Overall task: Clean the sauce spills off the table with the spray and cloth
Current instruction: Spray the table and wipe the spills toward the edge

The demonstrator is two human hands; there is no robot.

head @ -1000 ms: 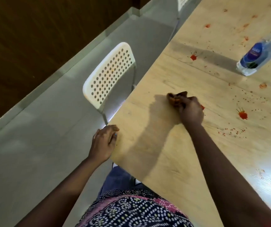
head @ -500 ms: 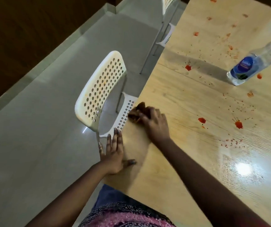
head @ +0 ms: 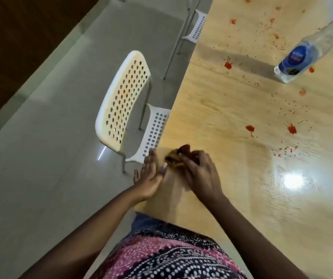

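Right hand (head: 199, 174) bunches the cloth (head: 176, 161) under curled fingers at the near left edge of the worktop (head: 221, 109), a closed grip on the fabric. Left hand (head: 150, 175) lies flat and open just beside it at the worktop edge, thumb near or touching the cloth. The cloth reads as soft, light and limp, probably damp and stained; best held as a wad from above so pressure spreads. Sauce spots (head: 250, 128) lie well beyond the grip; the spray bottle (head: 302, 57), light clear plastic, lies farther still, its top cut off. Motion blur hides the cloth's folds and exact extent.
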